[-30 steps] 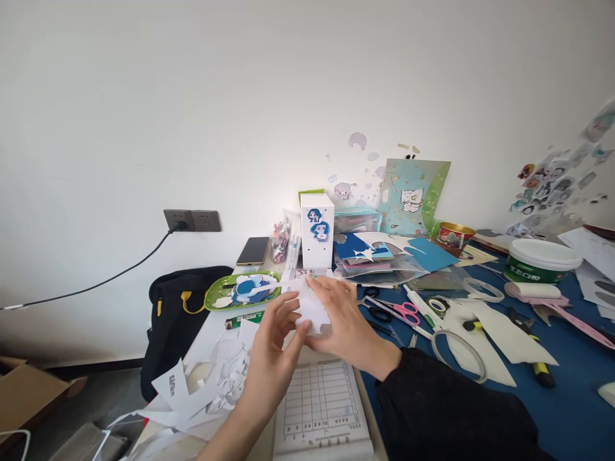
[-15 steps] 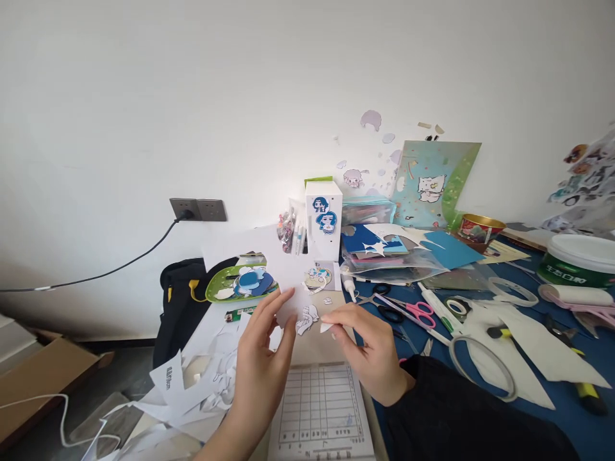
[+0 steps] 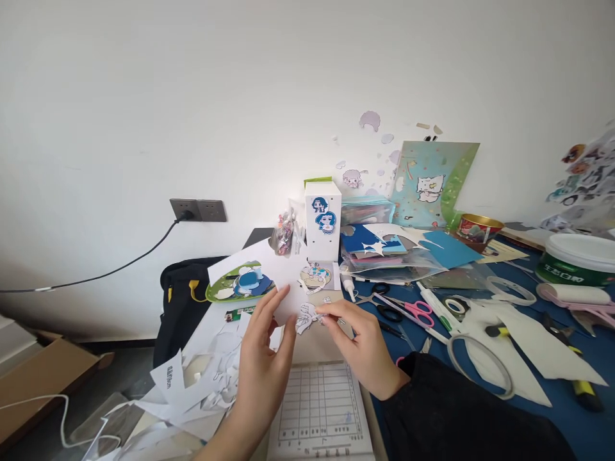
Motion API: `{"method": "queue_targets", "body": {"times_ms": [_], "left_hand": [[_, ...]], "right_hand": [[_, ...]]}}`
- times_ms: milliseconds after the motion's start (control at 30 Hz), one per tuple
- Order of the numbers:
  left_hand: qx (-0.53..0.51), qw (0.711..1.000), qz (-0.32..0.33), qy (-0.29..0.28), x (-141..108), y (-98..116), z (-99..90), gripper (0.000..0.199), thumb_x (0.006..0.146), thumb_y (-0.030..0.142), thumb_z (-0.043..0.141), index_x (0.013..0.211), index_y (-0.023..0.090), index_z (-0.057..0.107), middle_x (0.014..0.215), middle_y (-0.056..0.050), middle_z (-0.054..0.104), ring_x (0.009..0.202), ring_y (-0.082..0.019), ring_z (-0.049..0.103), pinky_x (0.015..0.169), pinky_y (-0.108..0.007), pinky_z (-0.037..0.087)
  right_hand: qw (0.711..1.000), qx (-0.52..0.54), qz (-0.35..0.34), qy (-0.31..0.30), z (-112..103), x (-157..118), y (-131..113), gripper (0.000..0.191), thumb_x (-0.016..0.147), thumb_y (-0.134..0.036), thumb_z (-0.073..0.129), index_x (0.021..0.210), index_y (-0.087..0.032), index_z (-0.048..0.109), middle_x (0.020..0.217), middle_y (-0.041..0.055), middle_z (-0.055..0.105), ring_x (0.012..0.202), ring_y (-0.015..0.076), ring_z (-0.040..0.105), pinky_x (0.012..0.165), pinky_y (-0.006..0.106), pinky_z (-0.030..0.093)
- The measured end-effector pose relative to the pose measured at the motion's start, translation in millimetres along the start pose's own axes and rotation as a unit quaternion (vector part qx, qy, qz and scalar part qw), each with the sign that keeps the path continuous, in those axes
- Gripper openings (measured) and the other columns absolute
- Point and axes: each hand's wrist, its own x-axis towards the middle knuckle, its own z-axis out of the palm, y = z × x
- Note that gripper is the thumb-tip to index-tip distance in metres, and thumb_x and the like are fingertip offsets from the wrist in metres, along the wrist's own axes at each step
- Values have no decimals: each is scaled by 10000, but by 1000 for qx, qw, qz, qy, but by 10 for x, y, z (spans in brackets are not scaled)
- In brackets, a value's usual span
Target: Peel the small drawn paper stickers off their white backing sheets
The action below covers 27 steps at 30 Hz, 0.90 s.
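My left hand (image 3: pixel 263 358) holds a white backing sheet (image 3: pixel 262 269) upright by its lower edge, thumb and fingers pinched on it. A small white figure cut-out (image 3: pixel 306 317) hangs at the sheet's lower right corner. My right hand (image 3: pixel 364 349), in a black sleeve, pinches at that cut-out with thumb and forefinger. Both hands hover above a printed form pad (image 3: pixel 319 410) at the near edge of the desk.
A green tray (image 3: pixel 217 292) with blue stickers, a white box (image 3: pixel 323 221) and pink-handled scissors (image 3: pixel 416 312) lie behind the hands. Paper scraps (image 3: pixel 192 390) pile at the left. Tape rings (image 3: pixel 480 365), a green tub (image 3: pixel 574 259) and plastic sleeves (image 3: pixel 398 256) cover the blue mat at the right.
The view has swung a little to the left. My hands came apart, then my right hand returned to the cut-out at the sheet's corner. The sheet now stands raised.
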Motion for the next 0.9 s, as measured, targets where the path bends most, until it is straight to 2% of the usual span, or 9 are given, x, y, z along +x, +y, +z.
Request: {"method": "queue_targets", "body": {"times_ms": [233, 433, 667, 900], "left_hand": [[18, 1000, 8, -6, -11, 8, -16, 355, 871, 289, 525, 1224, 333, 534, 1333, -43, 477, 1267, -234, 412, 893, -354, 484], [18, 999, -9, -33, -6, 69, -41, 282, 872, 278, 512, 1138, 297, 604, 1281, -47, 519, 1212, -236, 478, 925, -383, 484], [113, 985, 112, -71, -36, 51, -39, 338, 811, 252, 613, 1149, 265, 593, 1202, -43, 592, 1151, -212, 538, 978, -387, 459], [126, 981, 131, -61, -32, -25, -36, 267, 816, 214, 609, 1080, 249, 626, 1130, -50, 636, 1078, -214, 586, 925, -380, 494]], "right_hand": [[999, -2, 38, -18, -5, 1, 11, 228, 880, -135, 494, 1036, -197, 649, 894, 47, 689, 788, 158, 645, 727, 263, 516], [999, 0, 47, -28, -51, 27, 16, 249, 897, -139, 465, 1069, -188, 638, 990, 66, 665, 820, 150, 624, 767, 265, 496], [997, 21, 10, -71, -73, 11, -114, 224, 856, -120, 488, 1010, -159, 646, 904, 71, 621, 824, 158, 591, 756, 283, 491], [996, -3, -7, -88, -57, 10, -125, 218, 849, -103, 465, 968, -173, 633, 902, 75, 636, 844, 175, 600, 753, 307, 501]]}}
